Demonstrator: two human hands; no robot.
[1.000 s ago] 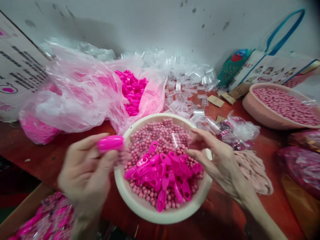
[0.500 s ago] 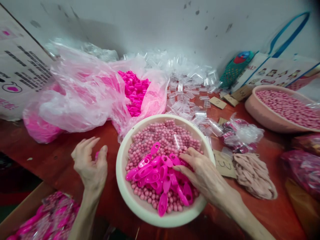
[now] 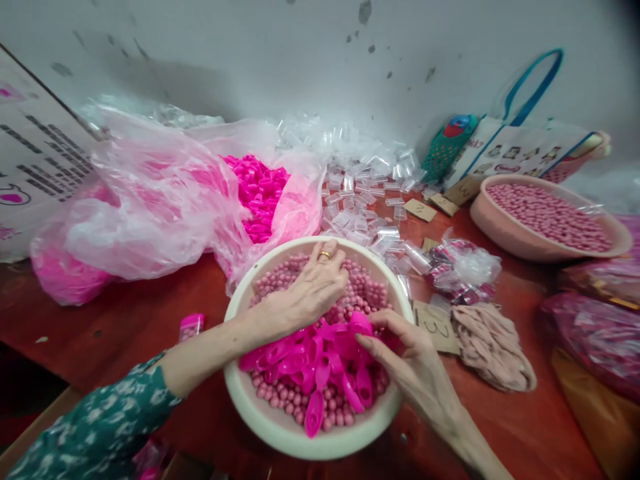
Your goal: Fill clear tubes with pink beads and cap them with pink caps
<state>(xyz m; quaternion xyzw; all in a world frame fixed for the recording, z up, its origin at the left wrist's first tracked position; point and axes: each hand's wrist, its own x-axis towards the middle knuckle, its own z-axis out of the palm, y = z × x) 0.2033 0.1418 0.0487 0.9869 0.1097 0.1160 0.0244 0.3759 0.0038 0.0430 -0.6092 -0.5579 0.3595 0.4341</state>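
A cream bowl [image 3: 280,433] in front of me holds small pink beads [image 3: 367,293] with a heap of bright pink plastic pieces [image 3: 310,363] on top. My left hand [image 3: 310,290], with a ring on it, reaches across into the far half of the bowl. Its fingers curl down onto the beads and hide what lies beneath them. My right hand [image 3: 403,357] rests at the bowl's right side, thumb and forefinger pinched on one pink plastic piece [image 3: 360,325]. A small filled tube with a pink cap [image 3: 191,325] lies on the red table left of the bowl.
A pink plastic bag of pink caps [image 3: 257,193] lies behind the bowl, beside loose clear tubes [image 3: 360,193]. A second bowl of beads [image 3: 500,233], numbered card tags [image 3: 437,327], a pale pink pile [image 3: 493,347] and a tote bag [image 3: 515,143] are at right. A printed carton [image 3: 30,153] stands at left.
My left hand set the pink-capped tube down on the table, then reached over into the bowl's beads. My right hand dropped onto the pink pieces and pinched one.
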